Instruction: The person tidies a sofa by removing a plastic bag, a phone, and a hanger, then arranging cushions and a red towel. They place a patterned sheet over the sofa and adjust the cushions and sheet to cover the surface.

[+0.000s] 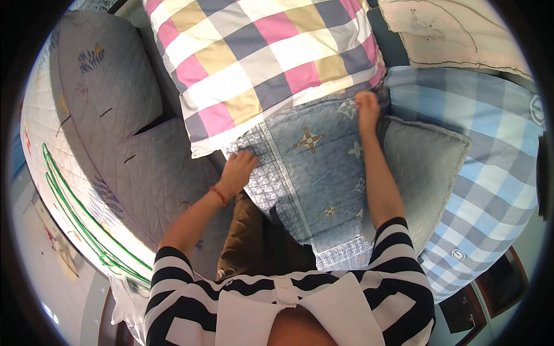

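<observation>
A blue-grey quilted cover (320,173) with flower motifs and a pale patterned border lies in front of me. My left hand (237,173) rests at its left border, fingers bent over the edge; whether they pinch the fabric is unclear. My right hand (368,106) is at the cover's far right part, fingers curled, and what lies inside them is hidden. Just beyond both hands, a checked cushion or pillow (272,56) in pink, tan, white and dark grey overlaps the cover's far edge.
To the left is a quilted grey sofa cover (143,173); green cord (78,216) lies over its sunlit part. A clear plastic bag (125,307) hangs at lower left. At right are a grey cushion (424,160), blue checked fabric (489,186) and a cream embroidered cloth (458,34).
</observation>
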Demonstrator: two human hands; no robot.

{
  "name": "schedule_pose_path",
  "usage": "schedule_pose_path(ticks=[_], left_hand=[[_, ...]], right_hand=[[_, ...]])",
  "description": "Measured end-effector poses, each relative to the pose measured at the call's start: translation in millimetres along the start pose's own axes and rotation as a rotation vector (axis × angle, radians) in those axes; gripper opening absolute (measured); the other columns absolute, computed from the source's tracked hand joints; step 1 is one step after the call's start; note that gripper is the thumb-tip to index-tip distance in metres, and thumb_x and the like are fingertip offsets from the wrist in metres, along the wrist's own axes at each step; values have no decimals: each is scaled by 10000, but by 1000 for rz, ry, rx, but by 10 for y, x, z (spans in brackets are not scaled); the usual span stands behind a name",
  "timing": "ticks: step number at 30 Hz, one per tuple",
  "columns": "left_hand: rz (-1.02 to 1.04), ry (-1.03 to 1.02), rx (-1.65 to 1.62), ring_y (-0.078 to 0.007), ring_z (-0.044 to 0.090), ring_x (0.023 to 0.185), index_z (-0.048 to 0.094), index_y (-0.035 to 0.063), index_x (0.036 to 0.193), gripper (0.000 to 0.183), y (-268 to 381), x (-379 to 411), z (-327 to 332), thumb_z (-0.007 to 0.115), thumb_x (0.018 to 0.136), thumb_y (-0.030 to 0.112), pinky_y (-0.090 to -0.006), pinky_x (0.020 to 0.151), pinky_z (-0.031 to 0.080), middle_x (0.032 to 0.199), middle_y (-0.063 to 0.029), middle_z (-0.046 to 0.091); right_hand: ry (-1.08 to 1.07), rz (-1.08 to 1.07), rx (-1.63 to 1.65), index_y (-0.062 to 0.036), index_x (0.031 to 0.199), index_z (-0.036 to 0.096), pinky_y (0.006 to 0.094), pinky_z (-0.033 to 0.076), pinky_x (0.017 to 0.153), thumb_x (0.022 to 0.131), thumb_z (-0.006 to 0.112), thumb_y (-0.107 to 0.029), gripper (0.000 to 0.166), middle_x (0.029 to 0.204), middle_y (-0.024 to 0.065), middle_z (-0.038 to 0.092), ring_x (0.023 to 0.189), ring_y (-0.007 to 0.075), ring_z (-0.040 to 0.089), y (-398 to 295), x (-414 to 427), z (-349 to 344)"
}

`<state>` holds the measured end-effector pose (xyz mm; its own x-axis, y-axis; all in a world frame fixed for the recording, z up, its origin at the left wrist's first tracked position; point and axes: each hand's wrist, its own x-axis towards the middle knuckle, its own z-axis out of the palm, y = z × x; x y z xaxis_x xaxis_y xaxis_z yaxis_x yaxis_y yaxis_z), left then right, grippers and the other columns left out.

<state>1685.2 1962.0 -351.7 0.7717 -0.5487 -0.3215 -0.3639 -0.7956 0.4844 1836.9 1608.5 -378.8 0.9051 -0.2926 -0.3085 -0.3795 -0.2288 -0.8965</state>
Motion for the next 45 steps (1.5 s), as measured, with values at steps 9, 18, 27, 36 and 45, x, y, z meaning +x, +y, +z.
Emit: schedule_pose_path(ticks=[9,18,27,36,45], left_hand=[[-249,-24,-329,-351,448,1075,382,110,1246,469,-182,799,-516,513,830,283,-408,868,400,1195,-174,436],[-400,590,110,-367,510,951,496,-9,1074,321,-1136,1038,-349,436,869,231,-414,827,410,1014,-233,536],[-433,604,306,-320,551,914,530,135,1111,367,-1279,1068,-817,579,759,229,-411,772,431,1023,-131,574],[-244,503,-37,-312,582,821,566,98,1030,318,-1905,1483,-1066,539,751,250,-400,776,451,924,-170,602],[-500,438,42,-339,531,933,562,77,1054,328,-1901,1215,-1097,502,824,302,-421,779,429,1009,-165,576]], right_hand=[[-421,-761,-942,-102,1009,563,409,365,825,825,499,-206,220,1060,70,506,999,266,456,-45,-501,630],[-615,-474,-1240,-100,1148,490,417,295,958,856,443,-309,362,1124,137,529,1106,304,440,-575,398,1360],[-185,-888,-953,-137,1245,408,375,305,981,823,468,-417,510,1283,122,396,1182,285,366,-384,1278,1526],[-132,-928,-921,-94,1224,428,393,318,959,827,483,-339,469,1242,147,425,1140,297,398,-461,1492,1742],[-232,-599,-1161,-73,1199,456,410,329,937,826,500,-258,419,1210,168,447,1104,315,421,-450,756,1659]])
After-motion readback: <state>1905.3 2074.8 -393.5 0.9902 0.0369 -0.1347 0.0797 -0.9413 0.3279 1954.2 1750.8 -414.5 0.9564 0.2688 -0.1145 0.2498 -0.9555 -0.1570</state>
